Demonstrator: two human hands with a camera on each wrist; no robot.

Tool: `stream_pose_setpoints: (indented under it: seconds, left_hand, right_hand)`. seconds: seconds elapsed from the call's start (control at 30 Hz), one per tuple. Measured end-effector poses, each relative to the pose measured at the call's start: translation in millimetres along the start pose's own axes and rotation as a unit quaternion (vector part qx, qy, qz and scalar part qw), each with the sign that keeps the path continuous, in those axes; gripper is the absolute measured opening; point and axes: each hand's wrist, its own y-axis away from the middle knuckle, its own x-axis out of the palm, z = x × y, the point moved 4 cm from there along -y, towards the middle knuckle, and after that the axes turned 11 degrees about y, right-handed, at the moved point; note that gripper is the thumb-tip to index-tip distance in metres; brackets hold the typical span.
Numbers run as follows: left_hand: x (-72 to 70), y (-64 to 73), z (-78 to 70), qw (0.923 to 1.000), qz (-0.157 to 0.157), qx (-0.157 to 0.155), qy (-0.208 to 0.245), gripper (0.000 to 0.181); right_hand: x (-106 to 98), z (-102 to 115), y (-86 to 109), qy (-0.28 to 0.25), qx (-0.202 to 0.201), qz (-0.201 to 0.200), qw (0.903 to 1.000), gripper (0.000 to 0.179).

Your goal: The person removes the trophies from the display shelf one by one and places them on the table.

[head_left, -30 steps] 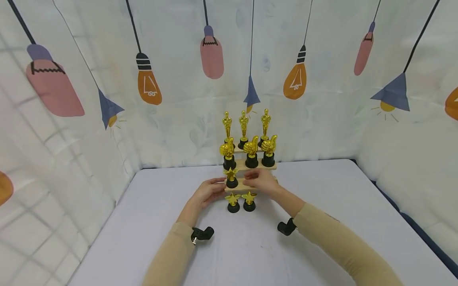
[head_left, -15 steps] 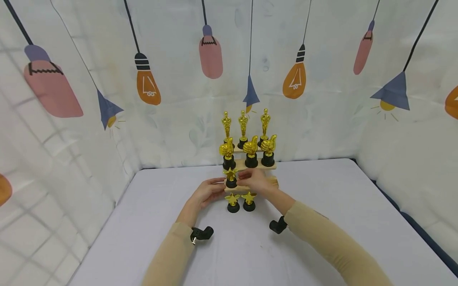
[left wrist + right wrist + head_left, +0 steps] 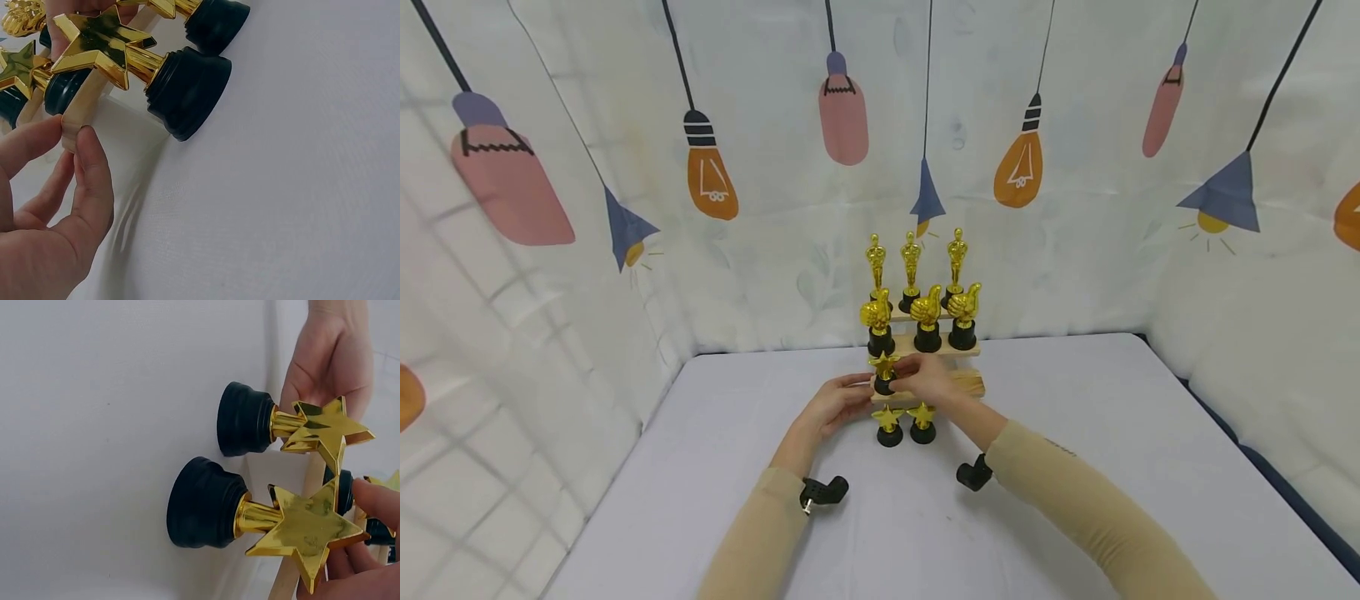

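My left hand (image 3: 837, 404) pinches the left end of a pale wooden shelf board (image 3: 84, 109) between thumb and fingers. On that lowest board, at its left end, stands a gold star trophy (image 3: 883, 367) with a black base. My right hand (image 3: 928, 383) reaches in from the right and pinches this trophy low down, by the base (image 3: 345, 491). Two more star trophies stand upright on the table in front of the shelf, one at the left (image 3: 889, 427) and one beside it (image 3: 922, 425). In the right wrist view they partly cover my right hand's fingers.
Higher on the stepped shelf stand three gold thumbs-up trophies (image 3: 927, 318), with three gold figure statuettes (image 3: 911, 271) on the top step. The white-covered table (image 3: 1075, 417) spreads to both sides. A curtain (image 3: 760, 275) printed with lamps hangs behind.
My right hand has moved left along the lowest board, up to the star trophy at its left end. More of the board's right end now shows. My left hand has stayed in place.
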Motion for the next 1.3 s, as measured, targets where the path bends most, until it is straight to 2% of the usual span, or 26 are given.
stream_pose_setpoints:
  seconds: [0.27, 0.5, 1.3]
  left_hand:
    - [1.0, -0.2, 0.8, 1.0, 0.005, -0.004, 0.003, 0.049]
    - [2.9, 1.3, 0.1, 1.0, 0.002, -0.005, 0.006, 0.049]
    - [-0.4, -1.5, 2.2, 0.9999, -0.01, 0.007, -0.001, 0.049]
  right_hand:
    - [4, 4, 0.3, 0.049, -0.017, -0.019, 0.9985, 0.045]
    - [3, 4, 2.1, 0.055, -0.033, -0.019, 0.9978, 0.041]
    - [-19, -5, 17.0, 0.092, -0.008, -0.039, 0.9949, 0.043]
